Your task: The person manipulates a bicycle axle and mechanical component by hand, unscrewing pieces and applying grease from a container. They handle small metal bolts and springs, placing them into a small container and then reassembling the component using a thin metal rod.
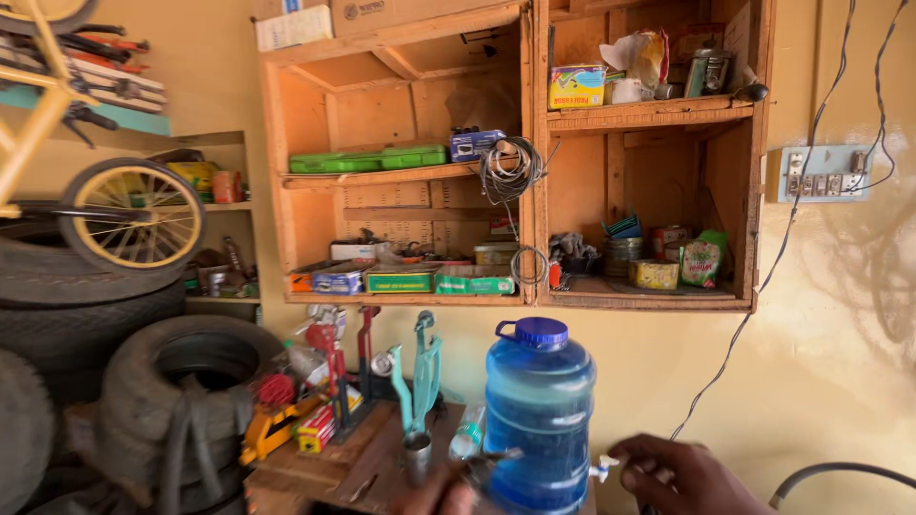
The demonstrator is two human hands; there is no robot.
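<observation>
The right hand [689,472] has its grip closed on the white tap [603,467] of the blue water jug [539,415] standing on the wooden surface [358,458], while the left hand [448,496], its grip hidden, seemingly holds something beneath; no water shows flowing yet.

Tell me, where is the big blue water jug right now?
The blue water jug stands on the wooden bench at bottom centre, under the wall shelves, with the right hand at its white tap.
</observation>
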